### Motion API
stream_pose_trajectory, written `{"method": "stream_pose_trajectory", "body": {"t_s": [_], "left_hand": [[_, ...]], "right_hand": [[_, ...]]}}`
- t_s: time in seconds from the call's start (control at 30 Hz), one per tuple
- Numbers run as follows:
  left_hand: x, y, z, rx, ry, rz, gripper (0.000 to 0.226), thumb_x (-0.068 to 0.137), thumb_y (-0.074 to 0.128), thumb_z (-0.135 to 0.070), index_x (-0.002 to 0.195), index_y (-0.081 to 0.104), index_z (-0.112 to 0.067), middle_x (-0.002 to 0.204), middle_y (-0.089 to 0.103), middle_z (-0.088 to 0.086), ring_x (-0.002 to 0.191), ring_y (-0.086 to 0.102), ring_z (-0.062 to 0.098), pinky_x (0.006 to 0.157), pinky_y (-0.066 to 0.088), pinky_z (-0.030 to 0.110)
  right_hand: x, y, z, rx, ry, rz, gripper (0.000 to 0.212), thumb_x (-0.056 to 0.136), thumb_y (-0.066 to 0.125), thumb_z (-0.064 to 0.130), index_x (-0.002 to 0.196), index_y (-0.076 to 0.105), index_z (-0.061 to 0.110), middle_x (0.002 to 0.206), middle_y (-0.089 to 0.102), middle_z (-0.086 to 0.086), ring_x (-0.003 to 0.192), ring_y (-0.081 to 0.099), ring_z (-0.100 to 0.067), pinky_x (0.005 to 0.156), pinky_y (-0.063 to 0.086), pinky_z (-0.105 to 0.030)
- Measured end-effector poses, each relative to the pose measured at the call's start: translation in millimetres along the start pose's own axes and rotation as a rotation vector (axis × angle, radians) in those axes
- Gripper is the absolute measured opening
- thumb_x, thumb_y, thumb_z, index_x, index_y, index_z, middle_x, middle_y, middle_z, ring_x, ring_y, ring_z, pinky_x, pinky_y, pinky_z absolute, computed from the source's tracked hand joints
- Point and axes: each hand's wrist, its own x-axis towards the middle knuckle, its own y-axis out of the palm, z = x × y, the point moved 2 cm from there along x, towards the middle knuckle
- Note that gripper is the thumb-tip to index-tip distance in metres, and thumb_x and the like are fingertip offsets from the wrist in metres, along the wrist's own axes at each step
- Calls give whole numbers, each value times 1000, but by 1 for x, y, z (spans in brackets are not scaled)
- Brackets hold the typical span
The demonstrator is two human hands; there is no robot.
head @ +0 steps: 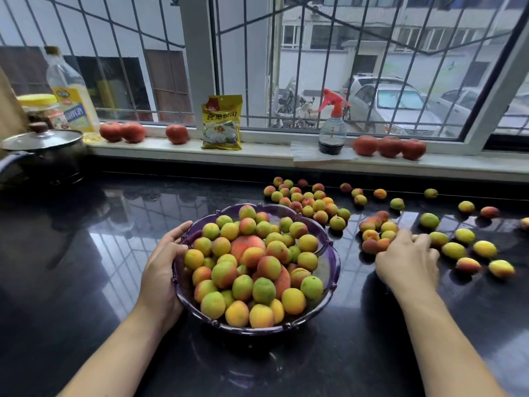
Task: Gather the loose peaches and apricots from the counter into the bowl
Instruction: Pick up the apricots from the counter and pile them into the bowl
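Glossy black counter (pixel 86 282) runs under a barred window (pixel 343 67); parked cars and a pale building visible outside. White sill (pixel 272 151) carries large red peaches (pixel 389 146) in two groups, a yellow food packet (pixel 221 123), a spray bottle (pixel 332 130) with red trigger head, and an oil bottle (pixel 71 93) at far left. Dark pot (pixel 43 156) with glass lid sits at the counter's left rear, a yellow-lidded jar (pixel 38 108) behind it. Purple scalloped bowl (pixel 333 270) stands on the counter at centre, heaped with small yellow, green and red-blushed apricots plus one larger pink peach (pixel 247 245) near the middle. Left hand (pixel 163 267) grips the bowl's left rim, thumb curled over the edge and touching fruit. Loose apricots (pixel 306 200) lie on the counter right of the bowl: a dense cluster behind it, others scattered toward the right edge. Right hand (pixel 406 260) rests palm-down over a small cluster just right of the bowl, fingers curled onto the fruit; a firm hold cannot be confirmed.
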Motion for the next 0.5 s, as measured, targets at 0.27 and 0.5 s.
{"method": "stream_pose_trajectory", "body": {"t_s": [0.27, 0.5], "left_hand": [[0, 1, 0, 12, 7, 0, 41, 98, 41, -5, 128, 66, -17, 118, 75, 15, 103, 71, 28, 104, 51, 54], [2, -1, 1, 31, 18, -4, 42, 99, 41, -5, 131, 65, -16, 113, 77, 12, 108, 70, 32, 106, 49, 57]], "right_hand": [[5, -8, 0, 192, -71, -47, 29, 89, 62, 9, 117, 55, 12, 125, 50, -19, 114, 53, -41, 89, 44, -41], [-33, -15, 40, 903, -501, 300, 31, 85, 78, 5, 103, 69, 29, 112, 69, 1, 104, 68, -15, 83, 61, -33]]}}
